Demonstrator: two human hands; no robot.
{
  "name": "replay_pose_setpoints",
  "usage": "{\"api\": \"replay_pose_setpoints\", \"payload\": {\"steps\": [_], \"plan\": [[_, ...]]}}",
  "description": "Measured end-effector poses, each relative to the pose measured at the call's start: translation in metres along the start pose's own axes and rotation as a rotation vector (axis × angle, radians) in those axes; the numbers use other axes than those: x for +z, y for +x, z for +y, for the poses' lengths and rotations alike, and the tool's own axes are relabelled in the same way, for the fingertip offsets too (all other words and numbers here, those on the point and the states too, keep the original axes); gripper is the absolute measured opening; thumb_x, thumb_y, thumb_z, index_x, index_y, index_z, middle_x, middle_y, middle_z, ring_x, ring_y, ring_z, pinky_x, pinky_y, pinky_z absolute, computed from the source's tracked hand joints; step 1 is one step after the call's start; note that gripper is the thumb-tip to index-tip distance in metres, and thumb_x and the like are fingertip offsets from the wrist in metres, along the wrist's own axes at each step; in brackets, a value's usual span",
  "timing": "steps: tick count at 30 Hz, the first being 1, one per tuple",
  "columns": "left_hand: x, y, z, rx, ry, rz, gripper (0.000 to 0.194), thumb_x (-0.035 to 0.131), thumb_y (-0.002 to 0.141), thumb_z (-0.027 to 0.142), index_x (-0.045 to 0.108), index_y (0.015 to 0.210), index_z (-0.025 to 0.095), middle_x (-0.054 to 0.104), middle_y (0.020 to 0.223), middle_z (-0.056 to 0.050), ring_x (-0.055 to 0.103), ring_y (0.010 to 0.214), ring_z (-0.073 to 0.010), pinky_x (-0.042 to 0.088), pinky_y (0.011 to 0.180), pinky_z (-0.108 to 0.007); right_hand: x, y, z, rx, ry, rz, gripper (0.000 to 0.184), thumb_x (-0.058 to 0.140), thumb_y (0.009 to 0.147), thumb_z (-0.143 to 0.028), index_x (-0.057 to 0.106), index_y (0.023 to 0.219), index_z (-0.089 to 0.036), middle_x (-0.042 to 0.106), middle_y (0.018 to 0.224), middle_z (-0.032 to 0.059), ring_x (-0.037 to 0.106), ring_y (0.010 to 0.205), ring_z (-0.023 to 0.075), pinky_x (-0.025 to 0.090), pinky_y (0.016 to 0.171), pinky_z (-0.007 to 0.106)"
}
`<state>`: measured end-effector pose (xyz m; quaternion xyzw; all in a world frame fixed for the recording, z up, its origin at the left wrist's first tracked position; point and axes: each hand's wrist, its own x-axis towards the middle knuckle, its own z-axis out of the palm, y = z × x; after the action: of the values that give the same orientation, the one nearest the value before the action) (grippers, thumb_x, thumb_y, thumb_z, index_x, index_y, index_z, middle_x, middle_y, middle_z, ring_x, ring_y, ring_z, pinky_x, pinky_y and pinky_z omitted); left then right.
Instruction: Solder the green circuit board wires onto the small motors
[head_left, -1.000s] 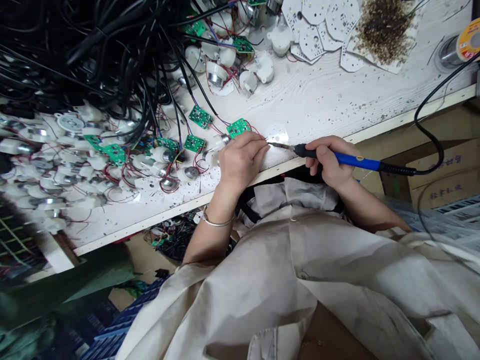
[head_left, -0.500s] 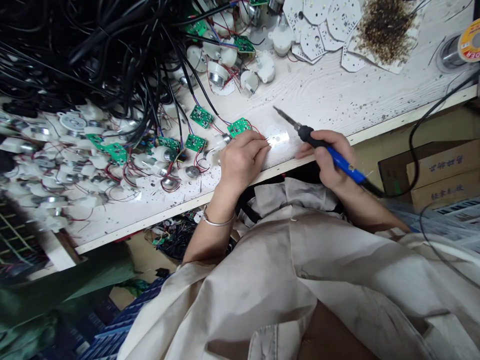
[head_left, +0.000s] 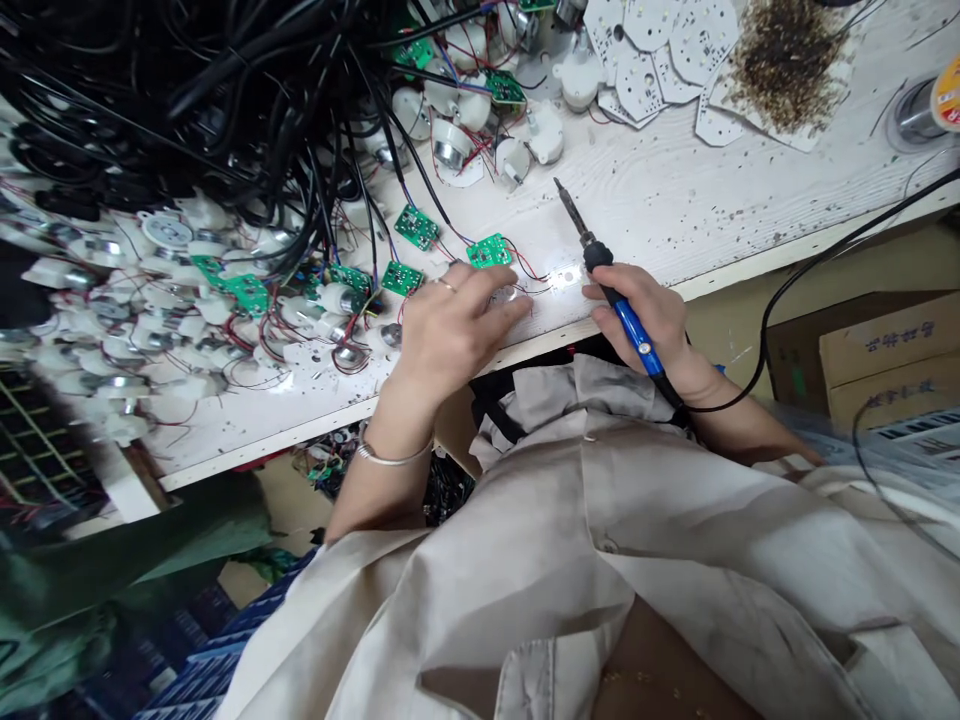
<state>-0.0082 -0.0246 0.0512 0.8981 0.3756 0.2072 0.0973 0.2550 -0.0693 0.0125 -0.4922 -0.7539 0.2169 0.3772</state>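
My right hand is wrapped round the blue handle of a soldering iron, its metal tip pointing up and away over the bench. The fingertips of that hand are by a small white LED board near the bench edge. My left hand is over the bench with thumb and fingers apart. A whitish, partly hidden piece shows between them; whether they touch it I cannot tell. Just beyond the fingers lies a green circuit board with thin red wires running toward the white board.
Black cables are heaped at the back left. Several white-cased motors and green boards spread across the left. White LED boards, dark debris and a solder spool lie toward the back right. Cardboard boxes stand below right.
My left hand has moved left and its pinched fingers have spread. My right hand has brought the soldering iron left and turned it more upright, with its fingers now by the white board.
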Motion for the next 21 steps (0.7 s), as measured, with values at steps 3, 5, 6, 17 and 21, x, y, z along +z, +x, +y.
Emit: {"api": "replay_pose_setpoints", "payload": {"steps": [3,5,6,17,21], "plan": [[0.012,0.013,-0.003,-0.049,-0.052,-0.121,0.017,0.063,0.098,0.038,0.075,0.099,0.026,0.075,0.116,-0.004,0.066,0.092,-0.022,0.046,0.071,-0.035,0.002,0.0,0.001,-0.022,-0.021,0.03,0.032,0.043,0.104,-0.043,0.054,0.131,-0.029,0.075,0.112,0.004,0.075,0.104,0.018,0.064,0.086,0.032],[0.015,0.018,-0.002,-0.049,-0.094,-0.139,0.018,0.059,0.099,0.036,0.074,0.1,0.025,0.075,0.117,-0.004,0.066,0.094,-0.0215,0.047,0.075,-0.035,0.004,0.0,0.003,-0.038,-0.039,0.031,0.032,0.044,0.103,-0.041,0.053,0.131,-0.029,0.075,0.108,0.0032,0.075,0.101,0.0174,0.063,0.084,0.031],[0.015,0.019,0.0,-0.039,-0.118,-0.132,0.018,0.058,0.1,0.034,0.072,0.1,0.025,0.075,0.116,-0.003,0.066,0.095,-0.0208,0.048,0.077,-0.035,0.005,0.0,0.003,-0.05,-0.046,0.034,0.031,0.044,0.104,-0.04,0.053,0.131,-0.029,0.075,0.107,0.0029,0.075,0.099,0.0169,0.063,0.083,0.03],[0.045,0.017,0.016,-0.188,-0.149,0.101,0.016,0.054,0.103,0.033,0.065,0.097,0.022,0.068,0.089,-0.003,0.064,0.09,-0.0196,0.048,0.085,-0.036,0.005,0.004,0.002,-0.142,-0.091,0.105,0.029,0.049,0.102,-0.036,0.053,0.129,-0.028,0.075,0.099,0.0009,0.074,0.091,0.0164,0.061,0.074,0.028],[0.054,0.015,0.015,-0.21,-0.042,0.056,0.012,0.054,0.101,0.031,0.062,0.098,0.022,0.067,0.102,-0.006,0.062,0.107,-0.0265,0.045,0.094,-0.044,0.005,0.003,0.002,-0.129,-0.099,0.098,0.029,0.049,0.102,-0.037,0.053,0.129,-0.028,0.076,0.101,0.0012,0.074,0.092,0.0168,0.062,0.075,0.029]]}}
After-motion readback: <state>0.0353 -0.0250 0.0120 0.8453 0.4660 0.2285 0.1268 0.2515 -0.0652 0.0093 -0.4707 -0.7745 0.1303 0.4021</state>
